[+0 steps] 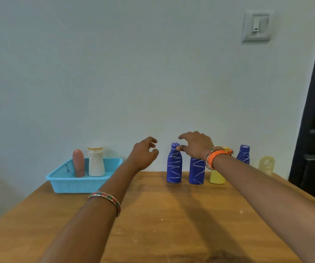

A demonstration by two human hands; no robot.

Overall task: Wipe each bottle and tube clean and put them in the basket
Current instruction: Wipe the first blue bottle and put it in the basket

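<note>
Left hand [143, 154] loosely curled, empty; right hand [194, 145] grip wide, thumb touching blue bottle [174, 164] neck.

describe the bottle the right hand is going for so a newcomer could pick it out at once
On the wooden table, right of the blue basket, bottles stand along the wall. It is the leftmost blue bottle, its neck by the right hand, the only blue one fully unobstructed.

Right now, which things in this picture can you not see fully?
- Head view: top of the middle blue bottle, hidden by the right hand.
- Yellow bottle: upper part behind the right wrist.
- Bottle labels: too blurred to read.
- No wiping cloth in view.
</note>
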